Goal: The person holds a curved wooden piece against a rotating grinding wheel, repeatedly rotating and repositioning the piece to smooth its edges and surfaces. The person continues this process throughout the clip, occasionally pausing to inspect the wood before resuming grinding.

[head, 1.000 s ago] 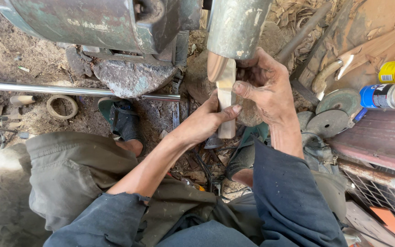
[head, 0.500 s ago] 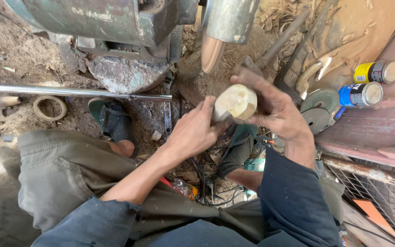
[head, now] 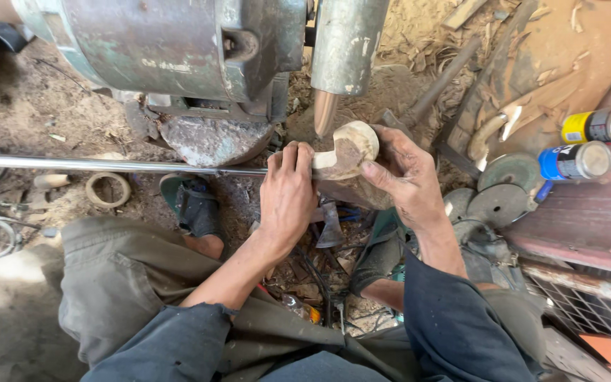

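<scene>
A carved piece of pale wood [head: 346, 150], curved with a rounded end, is gripped by both hands. My left hand [head: 288, 198] clasps its narrow left end. My right hand [head: 406, 177] cups the thicker rounded end from the right. The piece sits just below a sanding drum [head: 346, 46] whose worn tapered tip [head: 325, 112] points down at it, a small gap apart. The drum is mounted on a grey-green motor [head: 171, 46].
A steel rod [head: 107, 165] runs across at left. Two spray cans [head: 588, 145] lie at right near round discs [head: 500, 191]. A hatchet head [head: 330, 225] lies between my sandalled feet. A ring [head: 107, 189] and wood shavings litter the dirt floor.
Both hands have brought the wood piece down away from the drum tip and turned it, so its rounded end faces up; the left hand now grips its narrow end.
</scene>
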